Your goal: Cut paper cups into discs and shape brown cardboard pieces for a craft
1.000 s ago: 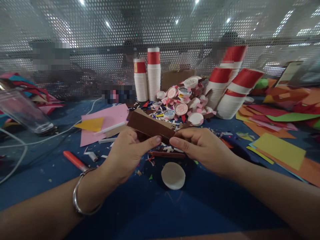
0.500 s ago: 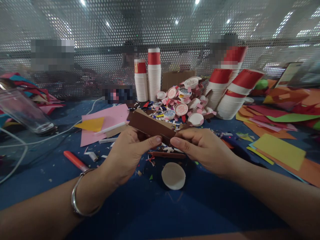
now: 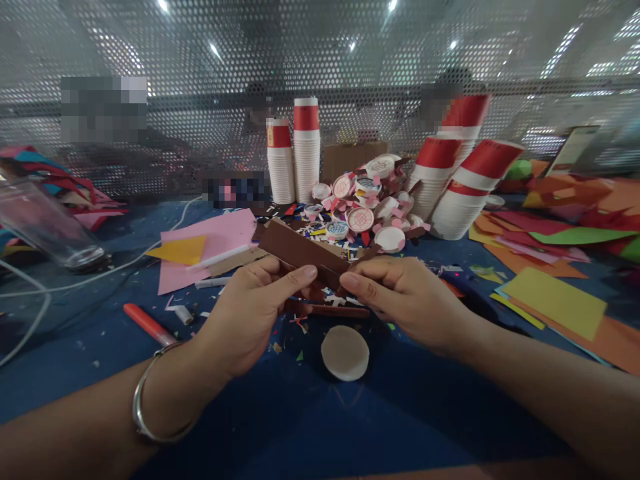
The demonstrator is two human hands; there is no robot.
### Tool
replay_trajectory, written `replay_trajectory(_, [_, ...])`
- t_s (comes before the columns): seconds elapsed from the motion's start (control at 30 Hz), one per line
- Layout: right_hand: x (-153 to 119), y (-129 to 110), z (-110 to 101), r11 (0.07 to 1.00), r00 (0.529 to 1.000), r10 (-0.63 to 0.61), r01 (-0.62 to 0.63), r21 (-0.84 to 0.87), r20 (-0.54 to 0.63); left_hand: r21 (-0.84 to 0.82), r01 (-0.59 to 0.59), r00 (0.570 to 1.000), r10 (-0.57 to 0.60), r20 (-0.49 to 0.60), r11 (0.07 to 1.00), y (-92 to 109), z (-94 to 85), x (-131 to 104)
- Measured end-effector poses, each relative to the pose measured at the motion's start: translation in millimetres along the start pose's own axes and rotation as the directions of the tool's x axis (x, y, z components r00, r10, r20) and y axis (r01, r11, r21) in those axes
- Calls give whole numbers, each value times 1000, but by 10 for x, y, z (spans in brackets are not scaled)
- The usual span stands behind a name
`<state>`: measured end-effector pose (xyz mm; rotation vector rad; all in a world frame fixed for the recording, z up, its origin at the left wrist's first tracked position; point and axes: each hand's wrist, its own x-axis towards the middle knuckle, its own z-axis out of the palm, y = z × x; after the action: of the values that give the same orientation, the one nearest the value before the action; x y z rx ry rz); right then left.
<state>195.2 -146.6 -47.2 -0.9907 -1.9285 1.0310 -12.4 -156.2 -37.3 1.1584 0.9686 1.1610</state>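
A folded strip of dark brown paper (image 3: 305, 252) is held between both hands above the blue table. My left hand (image 3: 253, 303) pinches its left and lower part, thumb on top. At its right end, the thumb and fingers of my right hand (image 3: 407, 293) are closed on the paper. Beneath the hands lies another narrow brown strip (image 3: 340, 311) among small paper scraps. Nearer to me, a round whitish disc (image 3: 345, 353) rests flat on the table.
Behind the hands are a pile of decorated discs (image 3: 360, 220) and stacked red-and-white cups (image 3: 306, 153). Coloured paper (image 3: 555, 300) lies right; pink paper (image 3: 225, 233), a red pen (image 3: 147, 323), a glass (image 3: 55, 227) and a white cable (image 3: 115, 270) lie left.
My left hand has shifted slightly left and its thumb has slid a little along the brown paper. My right hand keeps its grip. The view has moved slightly.
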Motion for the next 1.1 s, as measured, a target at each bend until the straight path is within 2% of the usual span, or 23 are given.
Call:
replay_trajectory(0.2, [-21, 16, 6, 1000, 1000, 29, -29, -12, -10, 95, -5, 1000, 4, 13, 995, -4, -11, 11])
replay_trajectory(0.43, [-6, 5, 6, 1000, 1000, 6, -6, 16, -23, 122, -14, 1000, 11, 29, 992, 17, -16, 9])
replay_trajectory(0.63, [-13, 29, 25, 993, 998, 57, -54, 108, -21, 114, -29, 998, 23, 61, 993, 4, -32, 21])
replay_trajectory(0.83, [-26, -9, 62, 953, 993, 109, -115, 280, 35, 93, 6, 990, -19, 141, 996, -14, -5, 12])
replay_trajectory(1.0, [-16, -17, 82, 945, 988, 146, -156, 288, 56, 58, 70, 978, -80, 195, 996, -63, 6, -15])
replay_trajectory(1.1, [-15, 3, 83, 963, 993, 102, -112, 247, 51, 50, 97, 972, -105, 211, 994, -84, 27, -28])
